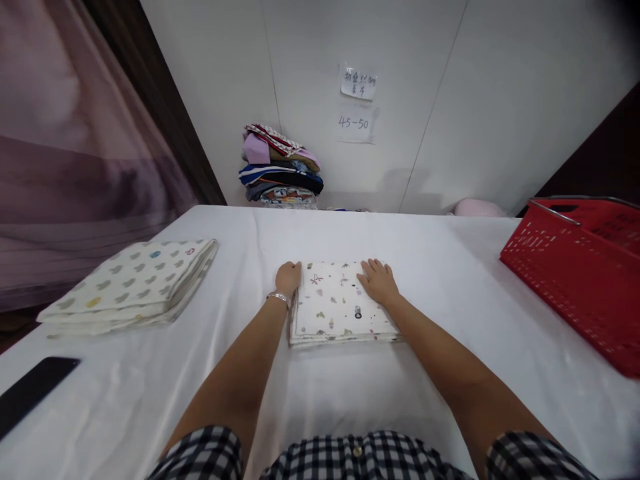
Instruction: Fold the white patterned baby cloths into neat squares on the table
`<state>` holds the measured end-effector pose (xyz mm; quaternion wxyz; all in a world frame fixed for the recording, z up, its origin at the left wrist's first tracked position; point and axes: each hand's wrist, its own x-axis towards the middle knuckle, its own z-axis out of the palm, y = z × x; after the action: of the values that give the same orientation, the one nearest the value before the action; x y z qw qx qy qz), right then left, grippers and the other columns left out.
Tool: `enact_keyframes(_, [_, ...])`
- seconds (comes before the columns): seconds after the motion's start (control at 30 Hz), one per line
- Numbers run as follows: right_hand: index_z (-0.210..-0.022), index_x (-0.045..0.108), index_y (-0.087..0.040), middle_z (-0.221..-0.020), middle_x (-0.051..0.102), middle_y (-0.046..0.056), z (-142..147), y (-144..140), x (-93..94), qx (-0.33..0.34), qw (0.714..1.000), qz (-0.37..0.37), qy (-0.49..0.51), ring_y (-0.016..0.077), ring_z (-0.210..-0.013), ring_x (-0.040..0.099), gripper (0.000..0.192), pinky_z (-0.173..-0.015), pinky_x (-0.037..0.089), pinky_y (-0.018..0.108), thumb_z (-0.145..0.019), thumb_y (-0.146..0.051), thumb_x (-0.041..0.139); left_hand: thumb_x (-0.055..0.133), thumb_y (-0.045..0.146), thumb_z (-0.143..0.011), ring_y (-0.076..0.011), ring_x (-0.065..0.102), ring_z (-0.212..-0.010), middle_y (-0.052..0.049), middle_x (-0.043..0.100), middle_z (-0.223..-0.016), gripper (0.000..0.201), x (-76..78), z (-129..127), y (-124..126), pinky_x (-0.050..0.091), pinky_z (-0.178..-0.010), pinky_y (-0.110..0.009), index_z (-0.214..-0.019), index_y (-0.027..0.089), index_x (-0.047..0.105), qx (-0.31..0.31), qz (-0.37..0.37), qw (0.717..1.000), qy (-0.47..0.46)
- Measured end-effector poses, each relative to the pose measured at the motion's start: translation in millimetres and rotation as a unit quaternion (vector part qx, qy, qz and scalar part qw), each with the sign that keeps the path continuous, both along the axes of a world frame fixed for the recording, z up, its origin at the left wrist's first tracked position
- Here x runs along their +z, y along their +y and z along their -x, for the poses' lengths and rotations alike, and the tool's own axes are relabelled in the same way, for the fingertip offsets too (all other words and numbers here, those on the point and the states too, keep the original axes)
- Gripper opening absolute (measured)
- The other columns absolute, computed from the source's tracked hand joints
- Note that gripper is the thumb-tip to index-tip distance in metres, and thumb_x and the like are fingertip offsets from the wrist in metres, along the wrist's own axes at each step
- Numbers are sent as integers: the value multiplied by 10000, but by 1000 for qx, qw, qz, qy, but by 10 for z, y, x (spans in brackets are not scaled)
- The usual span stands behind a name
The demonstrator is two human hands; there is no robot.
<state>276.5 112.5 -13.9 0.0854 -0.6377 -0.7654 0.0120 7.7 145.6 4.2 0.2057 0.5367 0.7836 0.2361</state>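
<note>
A small printed cloth [336, 303], already folded into a neat square, is pressed onto the white table [440, 280]. The left hand [289, 278] is curled at its far-left corner; the right hand [379, 281] lies flat, fingers spread, on its far-right corner. The folding looks finished; it is not yet stacked. A larger folded cloth [131, 283] lies well left of the fingers, a red basket [575, 273] well right.

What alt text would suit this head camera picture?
Two hands, left hand and right hand, press on a folded patterned cloth on a white table. A second folded cloth lies left, a red basket right.
</note>
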Motion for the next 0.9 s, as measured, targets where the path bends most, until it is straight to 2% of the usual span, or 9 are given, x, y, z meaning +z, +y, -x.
enact_keyframes(0.17, [-1368,377,-197,-1459,345,107,8,-9,6,-4,1000,-1,5,263,-1357,233,512,-1078,147,470,-938,-448,256,382,492,-846,-187,579,-701,-62,646,-725,399,28,99,-107,393,-618,-279,-618,197,524,-34,-10,999,-37])
enact_keyframes(0.37, [-1372,371,-193,-1465,333,113,8,-1,15,-5,1000,10,4,270,-1358,231,519,-1077,150,474,-934,-445,255,277,512,-881,-172,554,-667,-46,623,-687,481,61,103,-446,395,-627,-282,-602,195,508,-61,-27,996,-54])
enact_keyframes(0.47, [-1375,372,-196,-1472,322,109,4,19,67,-5,1000,29,5,268,-1362,229,515,-1079,154,479,-931,-436,267,369,541,-846,-175,554,-669,-49,611,-699,462,66,74,-628,391,-627,-286,-579,190,509,-71,-25,996,-39])
enact_keyframes(0.57, [-1377,373,-205,-1485,296,112,32,-12,148,-6,998,62,11,288,-1369,217,512,-1071,168,507,-924,-431,302,481,514,-802,-162,563,-711,-49,615,-817,386,39,60,-749,401,-659,-274,-604,187,534,-75,-31,997,1])
enact_keyframes(0.63, [-1392,354,-204,-1502,257,117,76,-89,180,13,997,67,18,299,-1383,179,531,-1074,151,524,-919,-442,320,483,468,-816,-151,561,-724,-47,608,-861,347,8,68,-789,402,-678,-268,-617,188,531,-66,-40,997,23])
enact_keyframes(0.77, [-1405,339,-220,-1521,217,87,162,-309,144,103,992,74,28,257,-1402,135,531,-1099,114,496,-927,-448,297,416,425,-861,-160,554,-716,-59,597,-845,343,-35,91,-823,395,-676,-282,-629,191,508,-45,-37,998,34])
enact_keyframes(0.9, [-1396,361,-223,-1522,214,75,195,-437,123,110,990,78,27,234,-1404,137,508,-1107,100,481,-940,-425,267,384,443,-876,-173,558,-729,-58,592,-818,361,-26,73,-885,386,-674,-289,-640,197,501,-58,-36,997,41])
